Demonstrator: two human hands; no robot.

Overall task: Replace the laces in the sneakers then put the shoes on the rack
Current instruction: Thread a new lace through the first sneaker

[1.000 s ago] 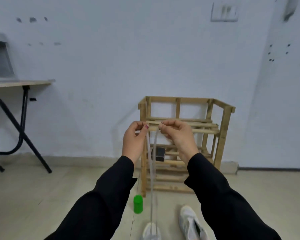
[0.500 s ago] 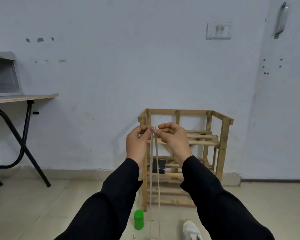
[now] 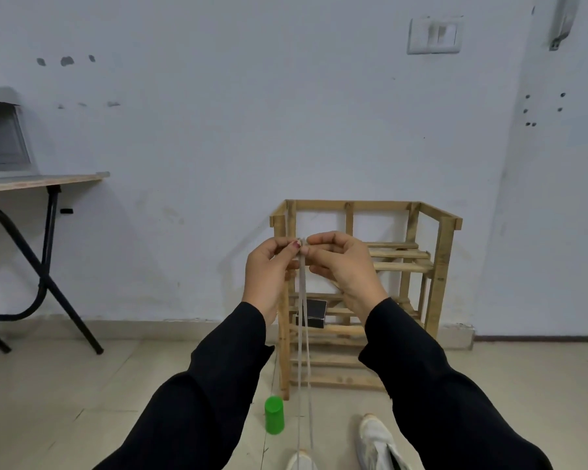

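My left hand (image 3: 269,273) and my right hand (image 3: 343,266) are raised in front of me, fingertips pinched together on the two ends of a pale lace (image 3: 302,334). Both strands hang straight down to a white sneaker (image 3: 299,463), of which only the toe shows at the bottom edge. A second white sneaker (image 3: 377,446) lies on the floor to its right, partly hidden by my right sleeve. Behind my hands, against the wall, stands the wooden slatted rack (image 3: 418,266).
A green cup (image 3: 274,415) stands upside down on the tiled floor left of the lace. A small black box (image 3: 314,313) sits on a middle shelf of the rack. A folding table (image 3: 41,181) with black legs is at the left wall.
The view has tilted slightly, so the sneakers show less than a second ago. My hands stay pinched on the lace ends, now closer together, the strands pulled straighter.
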